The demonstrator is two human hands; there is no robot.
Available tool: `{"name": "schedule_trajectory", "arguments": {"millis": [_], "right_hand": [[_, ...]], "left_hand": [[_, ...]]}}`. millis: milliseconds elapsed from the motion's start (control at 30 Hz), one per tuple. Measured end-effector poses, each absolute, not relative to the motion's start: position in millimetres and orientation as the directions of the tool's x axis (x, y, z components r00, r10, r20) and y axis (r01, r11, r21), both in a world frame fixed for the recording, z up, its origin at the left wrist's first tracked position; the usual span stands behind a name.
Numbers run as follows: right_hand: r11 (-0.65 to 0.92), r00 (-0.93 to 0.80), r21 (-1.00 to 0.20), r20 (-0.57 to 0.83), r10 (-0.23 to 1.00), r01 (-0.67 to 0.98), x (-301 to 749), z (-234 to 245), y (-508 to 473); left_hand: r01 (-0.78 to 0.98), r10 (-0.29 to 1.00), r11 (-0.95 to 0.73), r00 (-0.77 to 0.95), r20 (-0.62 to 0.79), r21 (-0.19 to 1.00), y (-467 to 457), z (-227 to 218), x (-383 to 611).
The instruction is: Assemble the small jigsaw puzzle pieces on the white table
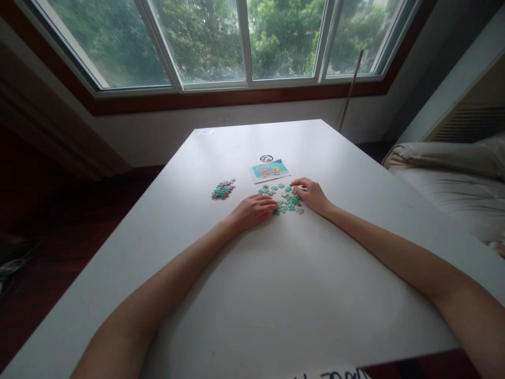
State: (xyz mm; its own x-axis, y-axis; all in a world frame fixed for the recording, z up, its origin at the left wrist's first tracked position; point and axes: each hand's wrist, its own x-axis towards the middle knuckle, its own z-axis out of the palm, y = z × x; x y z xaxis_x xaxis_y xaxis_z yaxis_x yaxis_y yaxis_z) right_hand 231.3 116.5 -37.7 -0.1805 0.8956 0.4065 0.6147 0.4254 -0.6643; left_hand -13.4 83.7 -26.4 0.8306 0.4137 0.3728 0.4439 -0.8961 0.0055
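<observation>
My L hand on table, fingers loosely bent at loose puzzle pcs; can't tell if I hold any. R hand opp., half-curled, hold unclear. Pcs spread btwn, prob. so each shows. Pile apart at L, prob. vs mixing. Picture card beyond, prob. for easy view.

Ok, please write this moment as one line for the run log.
left hand: by loose puzzle pieces; right hand: at their right edge; piece pile: farther left; picture sheet: beyond them
</observation>
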Motion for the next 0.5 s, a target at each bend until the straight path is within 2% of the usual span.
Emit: {"name": "schedule_trajectory", "arguments": {"millis": [133,233,333,433,500], "right_hand": [[0.331,-0.142,-0.719,0.311,0.940,0.611,232.4,-42.0,120.8],[0.305,-0.182,-0.756,0.245,0.952,0.580,234.8,-43.6,124.9],[0.356,-0.352,-0.784,0.189,0.917,0.509,242.2,-41.3,129.4],[0.405,-0.579,-0.819,0.112,0.808,0.406,254.7,-35.7,133.2],[0.435,-0.671,-0.812,0.073,0.738,0.389,262.8,-32.4,135.3]], "left_hand": [[0.470,0.447,-0.882,0.810,0.380,0.035,85.2,-28.8,-13.1],[0.521,0.485,-0.853,0.780,0.396,0.019,85.7,-30.8,-14.3],[0.528,0.475,-0.849,0.779,0.409,-0.017,84.6,-31.3,-15.5],[0.502,0.437,-0.863,0.792,0.427,-0.049,82.6,-31.5,-15.9],[0.492,0.424,-0.869,0.796,0.432,-0.056,81.6,-32.2,-15.6]]}}
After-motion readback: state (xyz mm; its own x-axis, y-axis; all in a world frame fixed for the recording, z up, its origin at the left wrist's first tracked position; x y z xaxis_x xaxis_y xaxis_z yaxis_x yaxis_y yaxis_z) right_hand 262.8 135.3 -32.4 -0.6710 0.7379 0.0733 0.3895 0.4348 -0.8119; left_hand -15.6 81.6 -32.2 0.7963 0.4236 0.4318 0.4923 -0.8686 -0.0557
